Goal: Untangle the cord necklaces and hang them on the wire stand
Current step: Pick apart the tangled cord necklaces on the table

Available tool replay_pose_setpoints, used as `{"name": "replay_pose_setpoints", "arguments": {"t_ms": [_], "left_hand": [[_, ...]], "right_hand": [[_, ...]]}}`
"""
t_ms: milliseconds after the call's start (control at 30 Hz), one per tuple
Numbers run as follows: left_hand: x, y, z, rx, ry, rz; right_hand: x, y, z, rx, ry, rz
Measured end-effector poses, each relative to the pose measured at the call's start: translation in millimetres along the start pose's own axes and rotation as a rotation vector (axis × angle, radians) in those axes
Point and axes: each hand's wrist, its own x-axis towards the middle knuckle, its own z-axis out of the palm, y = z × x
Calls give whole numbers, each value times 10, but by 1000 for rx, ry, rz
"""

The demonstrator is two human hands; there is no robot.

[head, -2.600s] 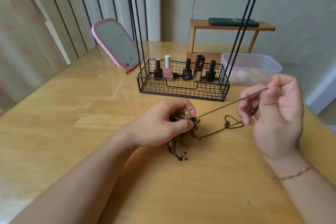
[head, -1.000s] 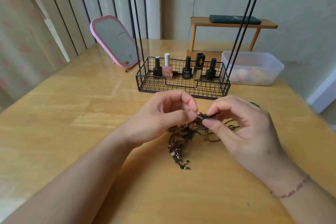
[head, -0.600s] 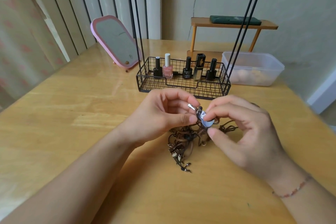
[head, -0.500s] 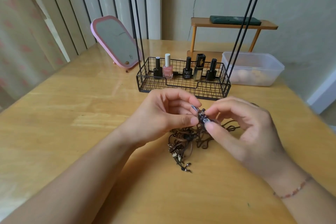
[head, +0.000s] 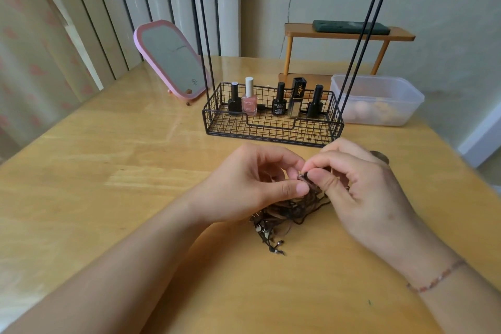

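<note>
Just in front of the wire stand (head: 272, 127), both hands pinch the cord necklaces (head: 291, 210) tangle on the desk (head: 108, 171): left hand (head: 252, 184), right hand (head: 360, 190), probably at a clasp. Cords limp, light, snaggy; grip near knots.

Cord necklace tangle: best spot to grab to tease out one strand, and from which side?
Take the loose beaded ends trailing out of the cord necklace tangle on its near side, coming from above and the front. They lie free on the table, apart from the knot that the left hand and right hand pinch at the top.
</note>
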Motion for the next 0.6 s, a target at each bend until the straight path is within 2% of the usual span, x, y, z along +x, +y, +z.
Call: {"name": "replay_pose_setpoints", "arguments": {"t_ms": [367,500,600], "left_hand": [[-4,10,-20,82,21,0],[4,6,-45,62,6,8],[1,5,-65,102,-5,12]], "right_hand": [[-15,-22,-23,-134,50,0],[-17,-14,-47,-171,-45,-15],[-9,-10,-58,-161,-108,56]]}}
